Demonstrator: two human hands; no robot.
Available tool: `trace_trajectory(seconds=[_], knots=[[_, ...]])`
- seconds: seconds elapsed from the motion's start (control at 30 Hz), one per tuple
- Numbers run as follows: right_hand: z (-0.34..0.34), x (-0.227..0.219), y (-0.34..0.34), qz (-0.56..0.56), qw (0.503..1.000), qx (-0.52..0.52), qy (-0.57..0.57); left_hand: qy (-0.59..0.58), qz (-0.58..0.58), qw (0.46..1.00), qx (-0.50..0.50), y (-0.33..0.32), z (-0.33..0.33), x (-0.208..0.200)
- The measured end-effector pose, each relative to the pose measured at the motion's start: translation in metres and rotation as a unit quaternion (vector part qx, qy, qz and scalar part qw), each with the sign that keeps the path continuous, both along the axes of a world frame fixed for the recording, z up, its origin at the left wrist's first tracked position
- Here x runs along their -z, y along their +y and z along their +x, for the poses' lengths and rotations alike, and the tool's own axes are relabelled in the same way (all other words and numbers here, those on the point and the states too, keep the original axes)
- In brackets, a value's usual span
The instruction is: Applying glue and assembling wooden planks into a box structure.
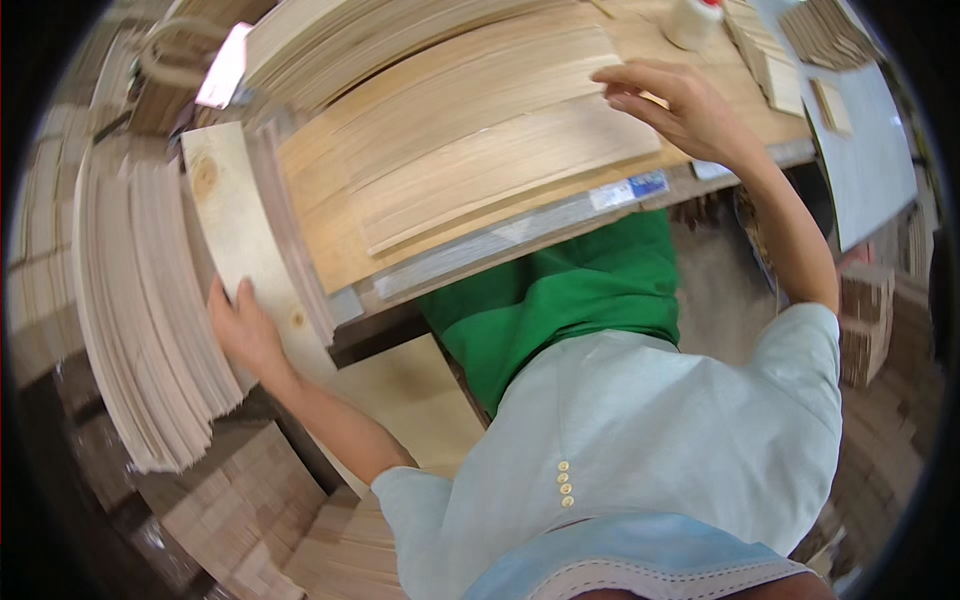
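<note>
Veneer sheets (480, 160) lie stacked on the counter (560, 215); the right hand (670, 105) rests on their far edge, fingers (625, 75) curled over it. The left hand (245, 330) presses flat, fingers spread, on a knotty board (225, 210) beside them.

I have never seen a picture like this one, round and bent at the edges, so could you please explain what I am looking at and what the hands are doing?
There is one picture only. It comes from a wide camera worn on a person's head, looking down, so straight edges curve near the rim. The pale shirt at the bottom is the wearer's own. No machine is here, only two bare hands. The left hand lies flat on a pale wooden board with knots, beside a thick pile of thin wood sheets. The right hand reaches forward and touches the far end of a stack of thin wooden strips lying on the workbench. Neither hand is closed around anything. Smaller wood pieces lie further back.
</note>
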State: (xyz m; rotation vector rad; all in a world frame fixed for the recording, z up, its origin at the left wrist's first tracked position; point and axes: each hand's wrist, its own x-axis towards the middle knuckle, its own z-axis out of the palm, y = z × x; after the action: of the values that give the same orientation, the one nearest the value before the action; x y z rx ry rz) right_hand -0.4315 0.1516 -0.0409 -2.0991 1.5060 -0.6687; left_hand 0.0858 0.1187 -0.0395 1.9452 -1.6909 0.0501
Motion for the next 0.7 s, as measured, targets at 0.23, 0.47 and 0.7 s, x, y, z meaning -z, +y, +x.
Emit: trace_trajectory(seconds=[0.23, 0.47, 0.7], knots=[[-0.011, -0.001, 0.009, -0.098, 0.987, 0.069, -0.106, 0.018, 0.094, 0.952, 0.291, 0.034, -0.097, -0.032], [-0.026, 0.023, -0.002, 0.048, 0.986, 0.107, -0.122, -0.022, 0.065, 0.882, 0.466, -0.024, -0.2, -0.018], [-0.053, 0.05, -0.017, 0.01, 0.979, 0.162, -0.125, -0.024, 0.062, 0.873, 0.483, -0.045, -0.235, 0.0]])
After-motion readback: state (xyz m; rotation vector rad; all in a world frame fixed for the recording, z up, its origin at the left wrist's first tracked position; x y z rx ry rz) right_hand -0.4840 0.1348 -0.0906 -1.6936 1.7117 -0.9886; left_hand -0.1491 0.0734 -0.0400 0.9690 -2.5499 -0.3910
